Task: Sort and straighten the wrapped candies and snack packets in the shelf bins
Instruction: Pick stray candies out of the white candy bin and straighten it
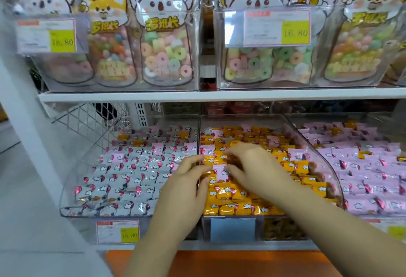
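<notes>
Three clear bins sit on the lower shelf. The left bin holds white wrapped candies. In the middle bin lie orange candies with a few pink ones mixed in. The right bin holds pink candies with some orange ones among them. My left hand reaches over the divider and pinches the left end of a pink candy lying on the orange ones. My right hand hovers just right of it with fingers curled down over the orange candies; whether it holds anything is blurred.
The upper shelf carries clear bins of animal-print bags of ring sweets with price tags. A wire rack stands behind the left bin. An orange ledge runs below the bins.
</notes>
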